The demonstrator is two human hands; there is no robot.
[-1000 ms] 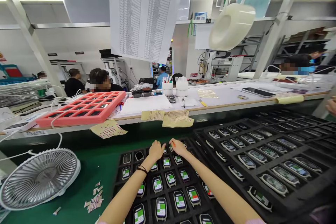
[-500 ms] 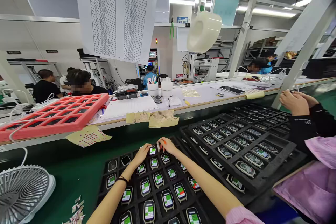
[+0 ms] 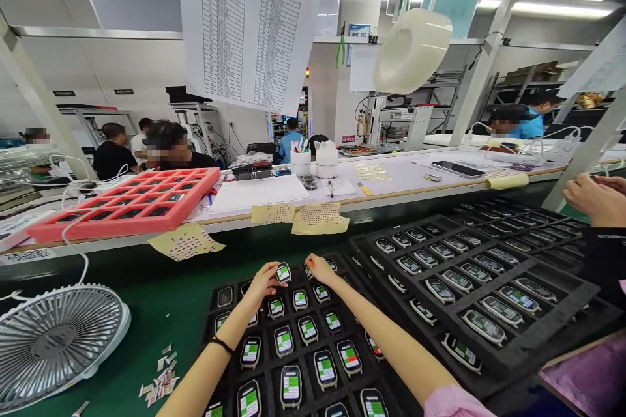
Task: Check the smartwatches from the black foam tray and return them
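Along the green bench (image 3: 161,313) under my arms, everything sits below a long white workbench (image 3: 391,172) at 12 o'clock. A large black tray (image 3: 552,319) of smartwatches fills 3 o'clock, with another person's hands (image 3: 594,199) held together just past its far corner at 2 o'clock. A smaller black foam tray (image 3: 211,313) lies right under me at 6 o'clock, its slots filled with rows of watches showing green screens. Up on the workbench at 10 o'clock sits a red tray (image 3: 193,190), and a white desk fan (image 3: 59,345) lies tilted on the bench at 8 o'clock, with paper scraps (image 3: 159,381) just beside it. My left hand (image 3: 261,287) reaches over the top row, its fingers against one smartwatch (image 3: 283,272) at the tray's far end (pinching it or only resting there, I cannot tell). My right hand (image 3: 317,269) sits just beside that watch, fingertips pressed together on a tiny orange sliver (image 3: 310,263), too small to make out. A thin black bracelet (image 3: 222,345) circles my left wrist.
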